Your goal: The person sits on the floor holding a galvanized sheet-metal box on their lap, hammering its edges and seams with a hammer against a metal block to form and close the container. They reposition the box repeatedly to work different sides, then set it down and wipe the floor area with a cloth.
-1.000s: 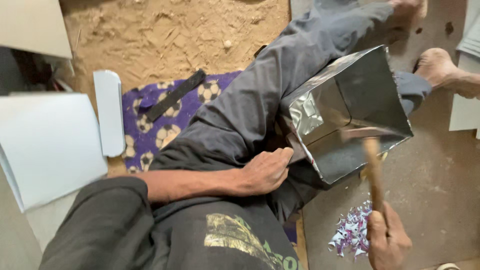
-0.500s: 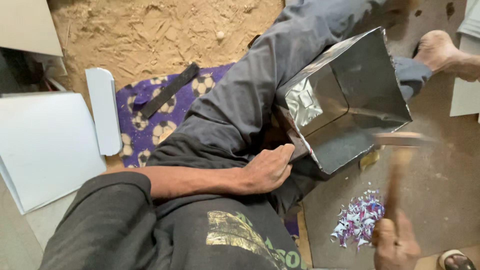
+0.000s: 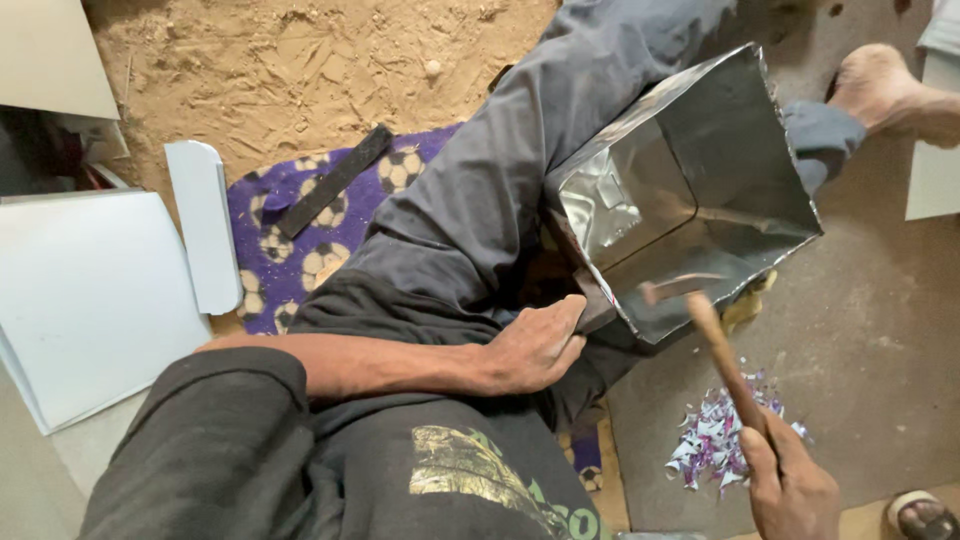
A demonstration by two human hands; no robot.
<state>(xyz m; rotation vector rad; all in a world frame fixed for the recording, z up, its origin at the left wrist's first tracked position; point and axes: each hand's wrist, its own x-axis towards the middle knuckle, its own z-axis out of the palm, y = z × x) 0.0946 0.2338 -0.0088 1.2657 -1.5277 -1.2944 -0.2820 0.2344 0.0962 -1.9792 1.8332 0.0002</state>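
Hands [image 3: 535,345] steady metal box [image 3: 700,200] over sandy floor [image 3: 280,70].

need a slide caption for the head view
Seated person's left hand steadies an open shiny sheet-metal box while the right hand swings a wooden-handled hammer at its rim.

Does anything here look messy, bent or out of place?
A little. A pile of small purple and silver scraps lies strewn on the floor beside the right hand, which holds a wooden-handled hammer. The sheet-metal box rests tilted across the person's leg, steadied by the left hand; its inner wall looks crinkled.
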